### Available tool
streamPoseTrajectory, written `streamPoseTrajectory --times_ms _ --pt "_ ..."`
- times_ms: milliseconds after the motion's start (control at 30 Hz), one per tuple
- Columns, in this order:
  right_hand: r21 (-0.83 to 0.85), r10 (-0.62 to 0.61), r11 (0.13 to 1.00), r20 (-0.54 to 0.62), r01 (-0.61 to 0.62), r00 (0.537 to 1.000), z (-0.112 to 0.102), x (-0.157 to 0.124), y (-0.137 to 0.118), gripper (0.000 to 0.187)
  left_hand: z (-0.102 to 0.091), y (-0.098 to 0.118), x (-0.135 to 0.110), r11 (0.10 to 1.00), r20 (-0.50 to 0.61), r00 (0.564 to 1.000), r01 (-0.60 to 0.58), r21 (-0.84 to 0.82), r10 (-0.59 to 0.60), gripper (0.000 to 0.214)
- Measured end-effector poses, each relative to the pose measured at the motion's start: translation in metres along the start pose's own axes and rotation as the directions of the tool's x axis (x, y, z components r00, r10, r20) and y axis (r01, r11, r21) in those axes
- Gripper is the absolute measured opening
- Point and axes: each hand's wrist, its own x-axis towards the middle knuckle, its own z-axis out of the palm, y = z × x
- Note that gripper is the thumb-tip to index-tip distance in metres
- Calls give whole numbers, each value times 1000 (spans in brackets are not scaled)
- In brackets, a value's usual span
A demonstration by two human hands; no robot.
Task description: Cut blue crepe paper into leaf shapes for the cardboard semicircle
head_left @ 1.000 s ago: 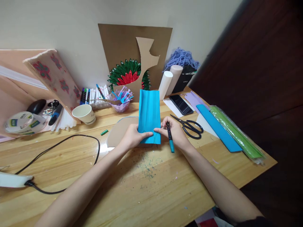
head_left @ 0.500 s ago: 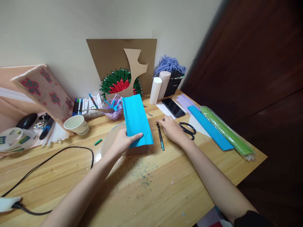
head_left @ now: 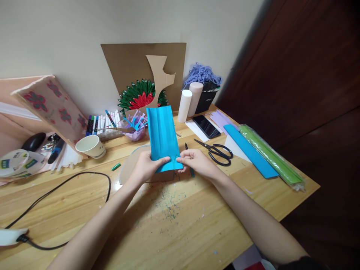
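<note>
A blue sheet of paper (head_left: pixel 163 131) with green pen lines near its lower edge is held up in front of me. My left hand (head_left: pixel 147 165) grips its lower left part, thumb on top. At the lower right corner, my right hand (head_left: pixel 194 160) pinches the same sheet between thumb and fingers. Partly hidden by that hand, a dark marker (head_left: pixel 192 172) lies on the table. Black-handled scissors (head_left: pixel 218 153) rest to the right of it. Beneath the sheet is a piece of cardboard (head_left: pixel 131 165), mostly covered.
A green cap (head_left: pixel 116 167), a paper cup (head_left: pixel 90 146) and a black cable (head_left: pixel 64 180) lie to the left. Behind stand a purple bowl (head_left: pixel 135 132) and a brown board (head_left: pixel 140 56). At right are a phone (head_left: pixel 206 126), folded blue paper (head_left: pixel 251 152) and a green pack (head_left: pixel 270 157).
My right hand has left the marker on the table and moved left to pinch the blue paper's lower right corner. The scissors now show fully. My left hand keeps its hold.
</note>
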Motion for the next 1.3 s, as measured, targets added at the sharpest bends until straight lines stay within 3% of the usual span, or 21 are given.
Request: streamPoseTrajectory --times_ms 200,300,700,1000,1067,1167,1300 --pt "100 23 994 97 -33 995 -2 3 5 27 2 3 -2 1000 -30 999 16 -9 -16 37" --pt "45 -12 999 68 9 998 -2 3 5 23 2 4 -3 999 -14 999 40 25 -40 36" --pt "-45 53 997 -74 -57 996 -4 3 8 20 -3 2 -1 998 62 998 -18 66 14 36" --pt "-111 36 993 -72 -44 997 -3 -2 3 20 -5 10 -4 994 30 1000 0 108 -4 29" --pt "-113 39 992 -104 -51 994 -5 -2 2 20 -8 11 -3 999 131 991 15 43 -21 31" --pt "-113 31 993 -111 -44 993 -9 0 5 19 -15 11 -3 987 350 935 108 -121 -59 32" --pt "-72 22 997 -58 -26 998 -12 1 8 22 -23 13 -4 977 434 898 149 -152 -69 29"
